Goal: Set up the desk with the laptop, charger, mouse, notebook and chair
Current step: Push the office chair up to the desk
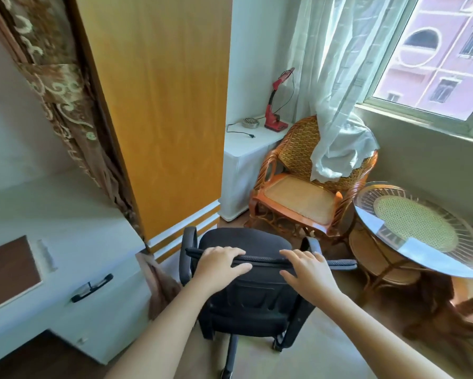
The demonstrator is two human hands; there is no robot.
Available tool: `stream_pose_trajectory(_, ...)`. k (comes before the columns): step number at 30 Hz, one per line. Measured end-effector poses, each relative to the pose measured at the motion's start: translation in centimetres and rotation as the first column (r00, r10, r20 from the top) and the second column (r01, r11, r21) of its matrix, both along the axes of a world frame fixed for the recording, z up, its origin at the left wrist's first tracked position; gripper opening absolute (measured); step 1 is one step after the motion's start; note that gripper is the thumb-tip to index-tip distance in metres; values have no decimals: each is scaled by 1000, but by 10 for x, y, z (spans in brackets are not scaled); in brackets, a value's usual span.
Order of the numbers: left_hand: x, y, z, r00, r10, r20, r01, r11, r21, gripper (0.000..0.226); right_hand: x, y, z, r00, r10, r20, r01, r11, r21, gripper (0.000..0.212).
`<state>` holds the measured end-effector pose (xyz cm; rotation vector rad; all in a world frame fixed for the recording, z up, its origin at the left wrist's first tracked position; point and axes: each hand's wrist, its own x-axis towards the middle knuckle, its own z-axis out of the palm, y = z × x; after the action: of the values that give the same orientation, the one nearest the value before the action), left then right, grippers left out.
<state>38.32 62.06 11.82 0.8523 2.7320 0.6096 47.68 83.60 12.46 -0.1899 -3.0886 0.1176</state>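
Looking through the head view: your left hand (219, 265) sits on the top edge of the black office chair (246, 285) backrest, fingers curled over the rim, thumb on the near side, so that grip has the chair. Your right hand (308, 272) lies on the same edge just right of it, fingers fairly straight and spread, pressing rather than wrapped. Chair seat faces away from you, armrests either side of your hands. White worktop (74, 231) is left of the left grip. Beyond the right grip: rattan chair (301, 195); right of it, round glass table (421, 228).
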Motion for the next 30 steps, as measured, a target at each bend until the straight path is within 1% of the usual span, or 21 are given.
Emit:
stream_pose_trajectory(4,6,13,-7,990,46,-131,-69,982,-179,50,0,15,-10,997,80,1,-80,997,16,45)
stream_pose_trajectory(7,15,14,-13,985,74,-156,-106,972,-210,47,6,13,-18,991,137,2,-136,988,78,45)
stream_pose_trajectory(12,40,5,-13,982,89,-167,-128,963,-238,47,26,4,-27,986,169,-10,-167,982,91,41)
stream_pose_trajectory(14,53,-6,-12,982,82,-171,-123,962,-245,47,38,-4,-30,980,198,-18,-195,976,101,37)
stream_pose_trajectory(19,98,-50,-23,972,61,-228,-108,974,-200,48,84,-33,-39,946,287,-153,-266,953,144,34)
stream_pose_trajectory(21,118,-67,-26,971,58,-232,-99,981,-168,56,103,-45,-43,931,311,-193,-285,947,151,29)
stream_pose_trajectory(23,138,-84,-28,971,55,-231,-88,987,-135,65,122,-60,-45,924,317,-214,-288,945,155,30)
stream_pose_trajectory(24,148,-93,-28,974,61,-219,-89,989,-120,64,131,-68,-46,925,317,-211,-291,946,143,29)
stream_pose_trajectory(27,177,-118,-26,978,87,-189,-109,988,-107,46,160,-93,-49,924,318,-212,-306,948,90,34)
stream_pose_trajectory(30,206,-138,-23,981,97,-171,-121,983,-135,44,186,-112,-51,917,330,-223,-316,944,97,34)
